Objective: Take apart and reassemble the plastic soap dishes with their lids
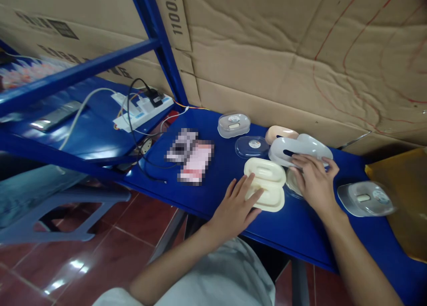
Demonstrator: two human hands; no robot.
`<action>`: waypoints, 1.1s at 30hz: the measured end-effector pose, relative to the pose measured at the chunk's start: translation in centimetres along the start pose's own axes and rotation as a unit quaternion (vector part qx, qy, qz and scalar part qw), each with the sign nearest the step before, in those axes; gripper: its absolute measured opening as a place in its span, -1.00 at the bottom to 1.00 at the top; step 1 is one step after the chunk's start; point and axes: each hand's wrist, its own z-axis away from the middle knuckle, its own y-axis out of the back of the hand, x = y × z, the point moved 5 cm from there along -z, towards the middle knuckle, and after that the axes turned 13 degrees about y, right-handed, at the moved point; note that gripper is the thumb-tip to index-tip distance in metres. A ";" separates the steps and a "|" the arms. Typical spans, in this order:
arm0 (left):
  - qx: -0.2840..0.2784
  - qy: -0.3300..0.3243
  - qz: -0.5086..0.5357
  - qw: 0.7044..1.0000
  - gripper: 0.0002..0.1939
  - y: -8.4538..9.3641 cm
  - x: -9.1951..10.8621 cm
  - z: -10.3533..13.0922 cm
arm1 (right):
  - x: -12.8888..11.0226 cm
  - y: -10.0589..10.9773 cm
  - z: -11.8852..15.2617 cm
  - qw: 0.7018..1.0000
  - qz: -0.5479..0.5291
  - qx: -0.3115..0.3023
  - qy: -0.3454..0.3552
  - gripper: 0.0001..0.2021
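Note:
My left hand [233,206] lies with spread fingers on a cream two-part plastic tray [270,172] near the table's front edge. At the rim of a white oval plastic dish with a dark slot [280,149], my right hand [315,177] has its fingers bent over the edge and its thumb lower down. Another white oval piece [316,146] sits behind that hand. A peach oval piece [282,131] rests farther back. Under my right hand, a second cream piece [293,179] is partly hidden. Left of the white dish is a clear lid with a round sticker [251,146].
Closed clear-topped boxes stand at the back [234,124] and right [365,198] of the blue table [220,168]. A yellow package [400,199] borders the right side. Cables run from a power strip [143,112] on the left, near pixelated items [196,161]. Cardboard [267,52] walls the back.

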 end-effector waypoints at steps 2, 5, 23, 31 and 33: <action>-0.001 -0.003 0.001 1.000 -0.47 0.0 0.0 0.0 | 0.1 0.1 -0.2 1.000 0.015 -0.010 -0.004 -0.78; 0.001 -0.006 0.005 1.000 -0.47 0.0 0.0 0.0 | -0.2 0.6 -1.5 1.000 0.018 -0.014 -0.009 -0.73; -0.018 -0.017 0.020 0.999 -0.45 0.0 -0.1 -0.1 | 1.8 -12.7 -18.9 0.954 -0.159 -0.238 0.092 -0.27; -0.031 -0.020 0.021 0.999 -0.43 -0.1 -0.2 -0.2 | 0.7 -15.9 -23.3 0.914 -0.199 -0.328 0.132 -0.04; -0.033 -0.019 0.024 0.999 -0.43 -0.1 -0.2 -0.2 | 0.6 -16.0 -23.8 0.912 -0.209 -0.331 0.123 -0.04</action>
